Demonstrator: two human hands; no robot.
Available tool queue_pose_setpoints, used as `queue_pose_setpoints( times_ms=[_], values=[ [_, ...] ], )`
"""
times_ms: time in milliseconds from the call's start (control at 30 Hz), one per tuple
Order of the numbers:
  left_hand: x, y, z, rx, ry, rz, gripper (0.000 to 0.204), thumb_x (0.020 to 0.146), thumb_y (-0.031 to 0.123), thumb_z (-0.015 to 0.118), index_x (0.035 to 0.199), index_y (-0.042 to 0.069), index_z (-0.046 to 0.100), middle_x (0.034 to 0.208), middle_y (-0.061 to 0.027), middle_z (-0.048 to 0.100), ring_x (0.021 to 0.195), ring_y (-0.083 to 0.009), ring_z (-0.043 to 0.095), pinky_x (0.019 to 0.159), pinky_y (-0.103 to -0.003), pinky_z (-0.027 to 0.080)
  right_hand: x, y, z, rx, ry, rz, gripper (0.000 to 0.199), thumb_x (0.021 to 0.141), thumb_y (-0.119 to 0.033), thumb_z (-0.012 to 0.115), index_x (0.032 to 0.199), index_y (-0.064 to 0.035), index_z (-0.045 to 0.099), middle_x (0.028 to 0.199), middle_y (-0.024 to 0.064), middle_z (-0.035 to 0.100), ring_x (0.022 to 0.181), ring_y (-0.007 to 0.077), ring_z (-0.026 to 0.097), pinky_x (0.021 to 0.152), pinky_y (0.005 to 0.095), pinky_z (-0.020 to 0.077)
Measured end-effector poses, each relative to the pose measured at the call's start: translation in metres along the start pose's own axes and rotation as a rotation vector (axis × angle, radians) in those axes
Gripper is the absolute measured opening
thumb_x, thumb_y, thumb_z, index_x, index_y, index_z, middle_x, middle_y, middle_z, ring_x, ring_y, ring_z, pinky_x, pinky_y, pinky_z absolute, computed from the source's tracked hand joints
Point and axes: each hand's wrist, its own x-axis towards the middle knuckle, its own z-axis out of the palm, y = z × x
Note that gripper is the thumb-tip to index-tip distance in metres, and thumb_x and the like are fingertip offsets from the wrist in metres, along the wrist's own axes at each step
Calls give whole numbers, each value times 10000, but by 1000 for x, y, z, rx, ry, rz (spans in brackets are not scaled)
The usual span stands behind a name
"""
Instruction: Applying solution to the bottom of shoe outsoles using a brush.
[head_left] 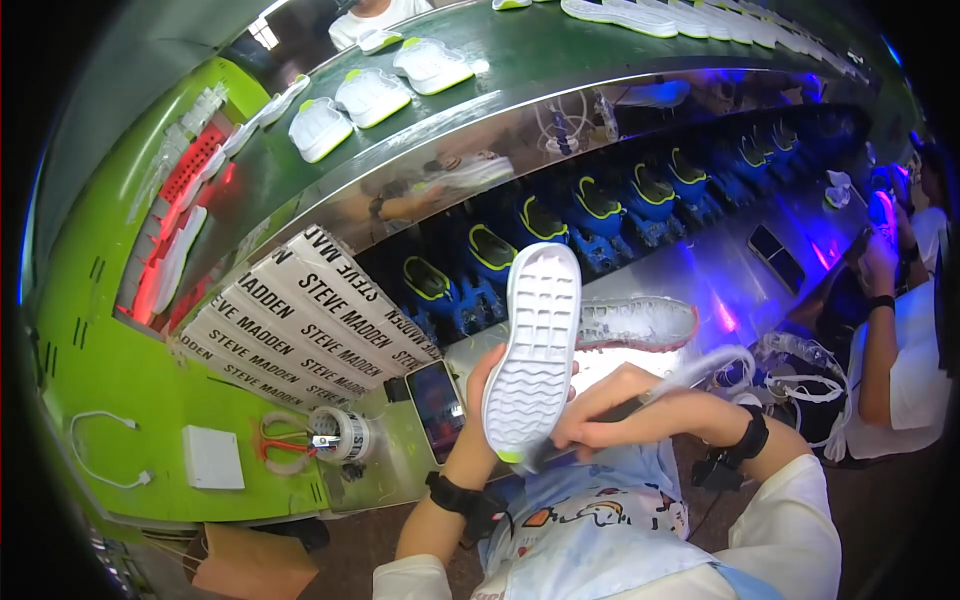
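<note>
My left hand [483, 385] is closed round a white shoe sole [532, 350], held upright over the bench with its ridged tread facing me and a yellow-green patch at the heel. The sole hides part of the fingers. At the sole's lower end, my right hand [620, 410] is closed on a dark-tipped tool [540, 457], its tip close to the heel. The tool is blurred, and I cannot tell whether it touches the sole. Behind my hands, a grey shoe upper [640, 322] with a reddish edge lies on its side over a bright light.
Blue shoes [490, 248] line the rack behind the bench; white soles [372, 97] stand on the green belt [530, 45] above. A printed box [310, 320], a phone [436, 410], a tape roll [340, 435] and scissors [285, 440] are left. A co-worker's arm [878, 340] is right.
</note>
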Motion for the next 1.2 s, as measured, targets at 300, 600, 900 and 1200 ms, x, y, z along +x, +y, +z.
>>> queue_pose_setpoints(
  times_ms=[300, 600, 900, 1200],
  values=[
    [28, 11, 31, 100, 224, -505, 371, 869, 241, 507, 1105, -34, 586, 1028, -164, 651, 875, -252, 656, 795, -320, 531, -9, -10, -1, -163, 217, -485, 131, 812, -103, 600, 819, 16, 654, 736, 115, 644, 676, 222, 624, 657, 307, 497],
    [18, 18, 28, 701, 354, -385, 417, 853, 282, 550, 1164, 4, 565, 1000, -125, 649, 836, -188, 646, 748, -268, 516, -55, 15, -36, -677, 261, -124, 125, 813, -76, 585, 789, 2, 680, 632, 115, 627, 570, 224, 623, 570, 308, 491],
    [34, 14, 26, -12, -242, 340, 702, 819, 472, 513, 1400, 131, 314, 1355, -140, 434, 1025, -357, 469, 822, -512, 426, -4, 8, 53, -574, 932, -588, 130, 765, 0, 598, 871, 32, 667, 874, 177, 662, 657, 237, 663, 571, 279, 536],
    [0, 77, 66, 251, -556, 256, 693, 855, 517, 452, 1373, 69, 348, 1296, -115, 462, 975, -318, 479, 780, -450, 425, -27, -16, 19, 1137, 1012, -373, 325, 920, -342, 483, 778, -72, 595, 789, 124, 661, 494, 161, 568, 452, 258, 466]
  ],
)
